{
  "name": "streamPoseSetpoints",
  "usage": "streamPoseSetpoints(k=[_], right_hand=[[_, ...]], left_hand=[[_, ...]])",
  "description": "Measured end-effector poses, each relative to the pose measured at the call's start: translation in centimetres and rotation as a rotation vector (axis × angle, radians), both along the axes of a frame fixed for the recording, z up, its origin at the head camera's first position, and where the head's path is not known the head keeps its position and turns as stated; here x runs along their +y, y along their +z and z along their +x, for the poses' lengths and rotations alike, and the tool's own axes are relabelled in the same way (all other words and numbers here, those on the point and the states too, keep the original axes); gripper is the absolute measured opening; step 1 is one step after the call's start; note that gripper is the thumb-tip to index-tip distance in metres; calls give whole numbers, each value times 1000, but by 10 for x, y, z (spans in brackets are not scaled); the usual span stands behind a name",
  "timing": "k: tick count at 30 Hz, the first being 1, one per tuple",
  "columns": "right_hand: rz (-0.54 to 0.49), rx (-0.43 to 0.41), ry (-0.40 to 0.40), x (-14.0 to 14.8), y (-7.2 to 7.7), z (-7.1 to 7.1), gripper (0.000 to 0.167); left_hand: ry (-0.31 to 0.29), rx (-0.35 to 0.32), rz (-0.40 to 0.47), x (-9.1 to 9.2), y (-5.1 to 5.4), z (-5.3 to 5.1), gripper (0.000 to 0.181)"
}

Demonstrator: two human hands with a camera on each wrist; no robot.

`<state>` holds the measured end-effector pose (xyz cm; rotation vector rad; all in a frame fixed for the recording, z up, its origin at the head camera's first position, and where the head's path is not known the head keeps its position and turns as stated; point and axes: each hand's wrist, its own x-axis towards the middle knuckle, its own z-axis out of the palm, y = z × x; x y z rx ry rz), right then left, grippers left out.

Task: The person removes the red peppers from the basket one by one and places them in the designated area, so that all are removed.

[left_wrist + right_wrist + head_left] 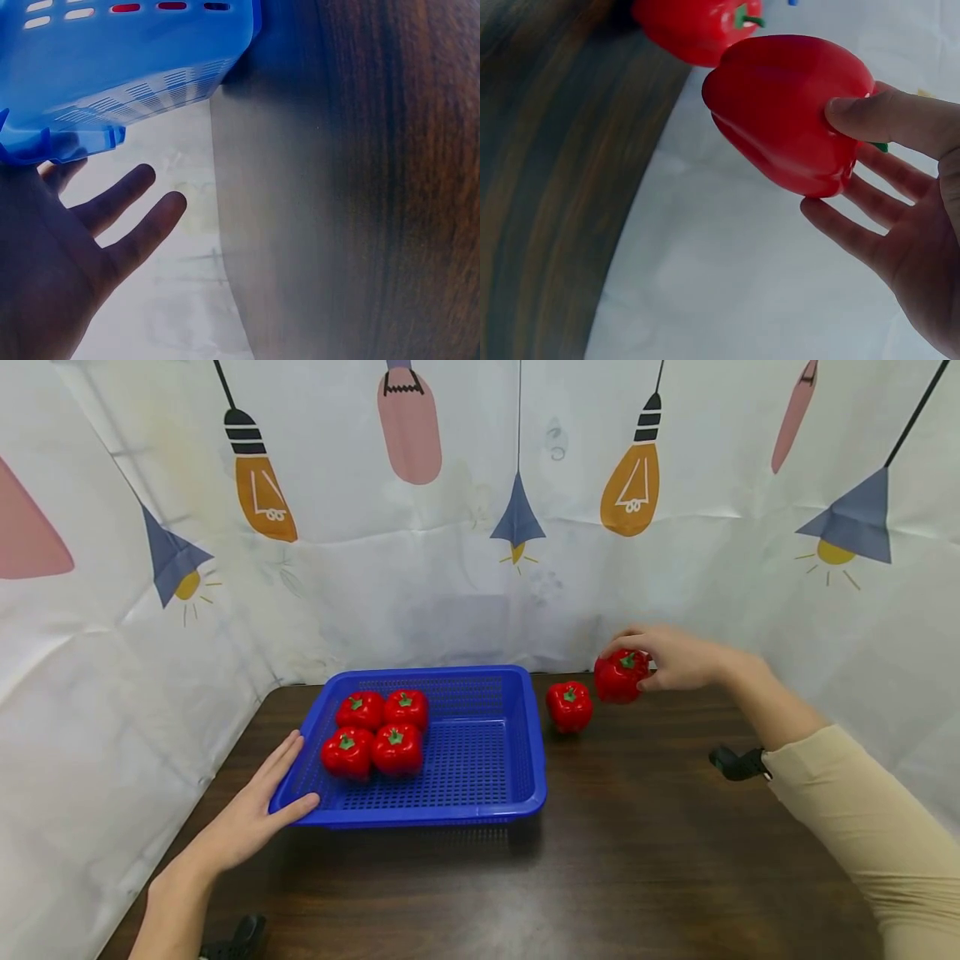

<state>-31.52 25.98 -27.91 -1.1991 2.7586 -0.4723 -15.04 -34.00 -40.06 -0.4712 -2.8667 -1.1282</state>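
At the left of the head view, the left hand (243, 814) rested on the left rim of a blue plastic basket (465, 814); its fingers were straight and spread, the thumb stood well apart from them, and they were not curled around anything. The basket, which had perforated walls, stood left of the middle of the frame, on a dark wood-grain table (637, 860). Inside it, in the left half, four red bell peppers (397, 748) with green stems sat close together, two behind and two in front. Just beside the right wall of the basket, a fifth bell pepper (569, 710) was upright on the table, stem on top. Next to it, right of the centre, the right hand (675, 660) held a sixth bell pepper (618, 681) between the thumb and the fingers, which were opened about as wide as the pepper. In the right wrist view this pepper was tilted, in front of a white cloth (420, 577) printed with lamps and bulbs. Farther right, a beige sleeve (862, 827) reached toward the lower right corner.
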Motion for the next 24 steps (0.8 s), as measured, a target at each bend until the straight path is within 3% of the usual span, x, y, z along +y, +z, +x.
streamPoseSetpoints(k=[12, 24], right_hand=[[-23, -67, -30, 7, -37, -10, 59], [-27, -133, -52, 3, -58, -16, 59]], left_hand=[[0, 12, 2, 2, 1, 1, 88], [0, 8, 13, 2, 0, 1, 87]])
